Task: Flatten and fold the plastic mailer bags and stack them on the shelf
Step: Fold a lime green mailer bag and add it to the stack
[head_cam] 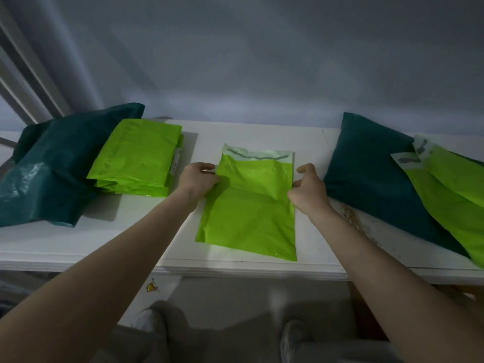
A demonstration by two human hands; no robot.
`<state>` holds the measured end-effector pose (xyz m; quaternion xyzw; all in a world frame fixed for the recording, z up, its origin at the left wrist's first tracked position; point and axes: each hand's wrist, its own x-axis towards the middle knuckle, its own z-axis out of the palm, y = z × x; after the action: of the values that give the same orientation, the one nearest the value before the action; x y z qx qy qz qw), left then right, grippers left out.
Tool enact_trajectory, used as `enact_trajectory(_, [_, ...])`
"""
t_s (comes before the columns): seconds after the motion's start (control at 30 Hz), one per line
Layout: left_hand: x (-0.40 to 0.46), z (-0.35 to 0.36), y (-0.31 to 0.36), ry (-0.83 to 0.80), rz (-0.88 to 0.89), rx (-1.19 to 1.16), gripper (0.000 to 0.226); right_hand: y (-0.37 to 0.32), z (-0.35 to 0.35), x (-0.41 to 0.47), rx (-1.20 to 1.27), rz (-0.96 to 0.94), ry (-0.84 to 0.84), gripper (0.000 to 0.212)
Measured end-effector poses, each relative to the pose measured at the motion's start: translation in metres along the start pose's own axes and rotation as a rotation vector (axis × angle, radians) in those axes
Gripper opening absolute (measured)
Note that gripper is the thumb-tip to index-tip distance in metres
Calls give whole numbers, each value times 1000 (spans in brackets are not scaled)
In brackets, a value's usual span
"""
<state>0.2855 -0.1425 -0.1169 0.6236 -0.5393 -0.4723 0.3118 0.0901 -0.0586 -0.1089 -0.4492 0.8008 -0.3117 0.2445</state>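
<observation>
A lime green mailer bag point(248, 208) lies flat on the white shelf point(104, 242) in the middle, its pale sealing flap at the far end. My left hand point(199, 179) pinches its left edge partway up. My right hand point(307, 188) pinches the right edge at about the same height. A stack of folded lime green bags point(136, 158) sits to the left. More lime green bags point(445, 189), unfolded, lie on the right.
A dark teal bag point(49, 169) lies under and behind the folded stack at the left. Another dark teal bag point(372, 166) lies under the loose green ones at the right. A grey wall rises behind the shelf. My shoes show below the shelf's front edge.
</observation>
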Motion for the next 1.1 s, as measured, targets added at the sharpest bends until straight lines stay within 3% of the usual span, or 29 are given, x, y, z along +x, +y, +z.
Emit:
enact_trajectory(0.13, [-3,0,0,-13,46,4,24,-2,-4,-3,-7,42,-13,43])
enact_trajectory(0.23, [-4,-1,-1,-6,66,-10,13,1,-3,-1,-47,68,-28,21])
enact_trajectory(0.3, [-3,-2,-3,14,88,4,21,3,-3,1,-58,62,-6,7])
enact_trajectory(0.4, [-3,-4,-4,44,105,-9,13,5,-6,2,-18,37,28,13])
enact_trajectory(0.5, [-4,-5,-2,69,101,-18,10,2,-10,2,32,24,50,6])
enact_trajectory(0.6, [-8,-5,3,-5,26,-104,5,1,-10,5,194,125,16,21])
enact_trajectory(0.73, [-11,-4,4,-92,-59,-166,16,3,-9,8,345,196,-14,9])
enact_trajectory(1.0, [-17,-3,7,-100,-102,-330,25,2,-17,3,558,271,-99,11])
enact_trajectory(1.1, [-20,-5,10,-119,-91,-318,27,-3,-23,0,656,367,-127,29])
